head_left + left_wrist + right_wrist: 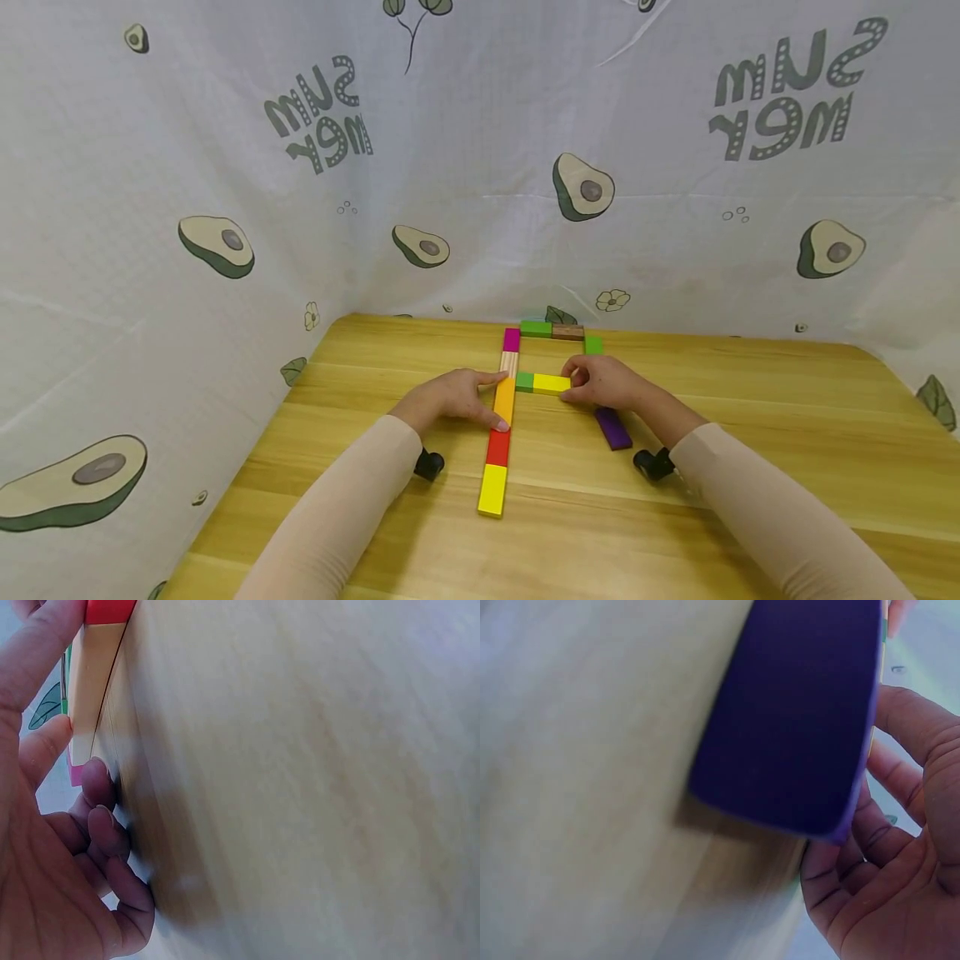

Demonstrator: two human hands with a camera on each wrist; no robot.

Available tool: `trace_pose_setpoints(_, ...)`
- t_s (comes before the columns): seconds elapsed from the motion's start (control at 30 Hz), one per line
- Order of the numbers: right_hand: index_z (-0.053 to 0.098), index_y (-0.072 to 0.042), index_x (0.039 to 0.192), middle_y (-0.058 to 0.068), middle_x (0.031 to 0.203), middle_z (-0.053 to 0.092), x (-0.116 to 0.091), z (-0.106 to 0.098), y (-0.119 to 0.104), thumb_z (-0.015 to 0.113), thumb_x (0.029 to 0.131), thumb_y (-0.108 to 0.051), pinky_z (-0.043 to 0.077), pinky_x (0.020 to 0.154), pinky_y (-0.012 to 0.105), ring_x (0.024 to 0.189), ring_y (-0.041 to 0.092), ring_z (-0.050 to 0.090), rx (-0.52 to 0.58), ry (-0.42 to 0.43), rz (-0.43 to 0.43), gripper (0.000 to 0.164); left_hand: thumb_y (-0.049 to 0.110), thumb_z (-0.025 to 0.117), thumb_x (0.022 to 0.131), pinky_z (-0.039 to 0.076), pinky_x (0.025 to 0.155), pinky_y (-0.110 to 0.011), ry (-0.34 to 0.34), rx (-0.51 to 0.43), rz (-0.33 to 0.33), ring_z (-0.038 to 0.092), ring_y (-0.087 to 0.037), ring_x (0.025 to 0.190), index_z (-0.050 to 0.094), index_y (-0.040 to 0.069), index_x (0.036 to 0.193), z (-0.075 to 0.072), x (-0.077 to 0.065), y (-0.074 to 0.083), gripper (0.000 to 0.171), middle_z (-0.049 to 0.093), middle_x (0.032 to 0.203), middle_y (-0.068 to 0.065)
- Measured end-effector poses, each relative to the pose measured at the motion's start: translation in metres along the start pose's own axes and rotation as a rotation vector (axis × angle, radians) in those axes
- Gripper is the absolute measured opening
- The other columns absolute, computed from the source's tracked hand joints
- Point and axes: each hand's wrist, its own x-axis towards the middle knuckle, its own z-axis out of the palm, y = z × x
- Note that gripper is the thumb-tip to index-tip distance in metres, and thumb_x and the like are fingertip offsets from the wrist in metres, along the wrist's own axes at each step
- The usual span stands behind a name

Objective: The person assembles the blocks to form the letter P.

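My left hand rests its thumb and forefinger, spread apart, on a column of flat blocks, about the orange block. Above it in the column lie a striped wooden block and a magenta block; below are a red block and a yellow end block. With thumb and forefinger, my right hand pinches the right end of a yellow crossbar block. A small green block sits between that block and the column. Below the right hand, a purple block lies slanted.
Along the back, a green block and a brown block form a top row. Another green block stands beyond the right hand. The wooden table meets a white avocado-print cloth behind.
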Motion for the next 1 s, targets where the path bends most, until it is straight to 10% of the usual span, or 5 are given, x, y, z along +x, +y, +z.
trace_pose_setpoints(0.53,0.063,-0.008,0.128,0.008,0.104,0.068,-0.026,-0.014,0.014,0.076,0.091,-0.041,0.053,0.078,0.034,0.088,0.020,0.060,0.022,-0.014,0.006,0.051,0.057,0.088,0.071,0.029,0.125,-0.056,0.008,-0.001,-0.003,0.036,-0.034,0.151,0.038,0.047,0.155,0.003,0.000,-0.001,0.098,0.036,0.166,-0.007)
trace_pose_setpoints(1.0,0.055,-0.005,0.135,0.004,0.102,0.055,-0.078,-0.028,0.038,0.085,0.083,-0.032,0.041,0.070,0.024,0.089,0.017,0.049,0.057,-0.221,-0.076,0.067,0.057,0.087,0.074,0.031,0.124,-0.055,0.007,0.017,0.009,0.036,-0.033,0.151,0.037,0.048,0.155,0.002,0.000,0.000,0.096,0.037,0.166,-0.005)
